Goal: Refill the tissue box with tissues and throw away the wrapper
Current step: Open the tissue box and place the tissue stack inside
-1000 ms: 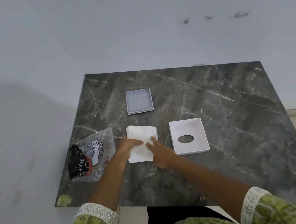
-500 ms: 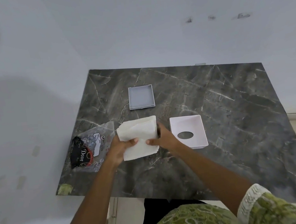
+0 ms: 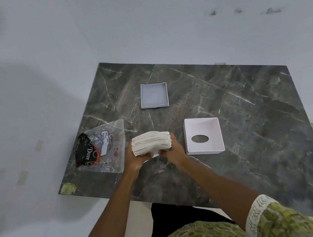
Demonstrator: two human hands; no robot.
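While the empty wrapper (image 3: pixel 102 147) lies left of the fingers, the left hand (image 3: pixel 136 159) and right hand (image 3: pixel 173 151) curl closed around the tissue stack (image 3: pixel 151 142), with the box cover (image 3: pixel 203 135) upturned and empty to their right, and the tray (image 3: pixel 154 95) empty beyond.

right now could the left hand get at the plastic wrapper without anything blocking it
Probably yes for the path: the wrapper lies flat just left of the left hand, with bare table between. But that hand helps hold the tissue stack, so it must let go first.
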